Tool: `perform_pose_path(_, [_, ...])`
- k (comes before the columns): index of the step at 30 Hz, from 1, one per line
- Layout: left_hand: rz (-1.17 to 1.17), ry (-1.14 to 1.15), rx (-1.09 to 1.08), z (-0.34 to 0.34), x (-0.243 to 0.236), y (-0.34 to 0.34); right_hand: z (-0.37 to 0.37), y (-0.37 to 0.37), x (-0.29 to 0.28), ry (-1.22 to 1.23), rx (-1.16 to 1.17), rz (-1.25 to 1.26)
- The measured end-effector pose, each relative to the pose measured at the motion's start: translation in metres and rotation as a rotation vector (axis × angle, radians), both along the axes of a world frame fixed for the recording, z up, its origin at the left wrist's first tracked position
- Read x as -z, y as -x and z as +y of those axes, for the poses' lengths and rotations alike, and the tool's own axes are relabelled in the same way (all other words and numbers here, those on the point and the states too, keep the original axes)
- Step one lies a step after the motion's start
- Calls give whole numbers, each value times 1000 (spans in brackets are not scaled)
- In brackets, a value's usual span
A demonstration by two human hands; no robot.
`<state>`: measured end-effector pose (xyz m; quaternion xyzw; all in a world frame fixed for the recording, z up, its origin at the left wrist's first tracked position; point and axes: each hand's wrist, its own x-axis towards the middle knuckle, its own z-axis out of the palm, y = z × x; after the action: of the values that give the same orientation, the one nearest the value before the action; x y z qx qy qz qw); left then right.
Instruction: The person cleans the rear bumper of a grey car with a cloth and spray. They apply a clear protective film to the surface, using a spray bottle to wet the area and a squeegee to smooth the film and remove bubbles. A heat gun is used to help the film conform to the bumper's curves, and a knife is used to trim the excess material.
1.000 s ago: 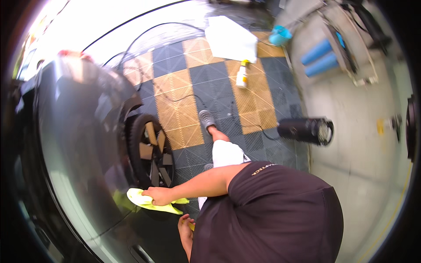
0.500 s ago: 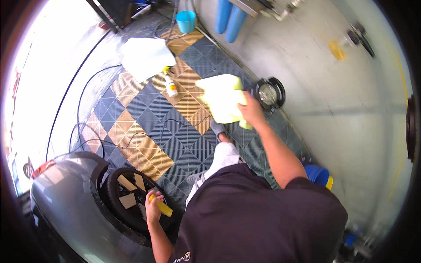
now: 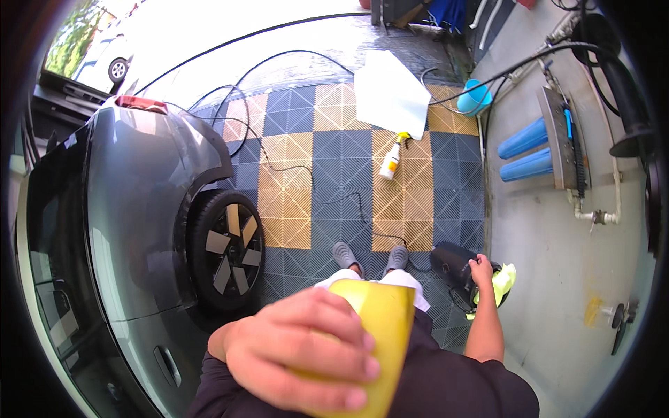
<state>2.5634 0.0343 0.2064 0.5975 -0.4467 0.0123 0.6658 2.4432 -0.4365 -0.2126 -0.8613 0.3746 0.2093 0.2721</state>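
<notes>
Close to the camera, my left hand is closed on a flat yellow squeegee, its fingers wrapped over one side. Farther down on the right, my right hand is curled at a bulky black appliance whose kind I cannot make out. A bright yellow-green cloth bunches around this hand and wrist, against the appliance. My fingers hide where cloth and appliance meet, so I cannot tell whether they grip the appliance too.
A grey car and its wheel stand at the left. A spray bottle and a white sheet lie ahead on the tiled floor, with a black cable. A turquoise bucket and blue filter housings line the right wall.
The view has turned right. My left hand has brought the squeegee up from beside the wheel toward the camera. My right hand has carried the cloth to the black appliance.
</notes>
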Motion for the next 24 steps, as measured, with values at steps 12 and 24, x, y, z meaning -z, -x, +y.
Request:
perform_pose_path(12, [106,-173,-968,5,106,-105,148,-293,114,-231,-342,-33])
perform_pose_path(24, [2306,-1320,-627,13,384,122,171,-536,576,-224,-29,24])
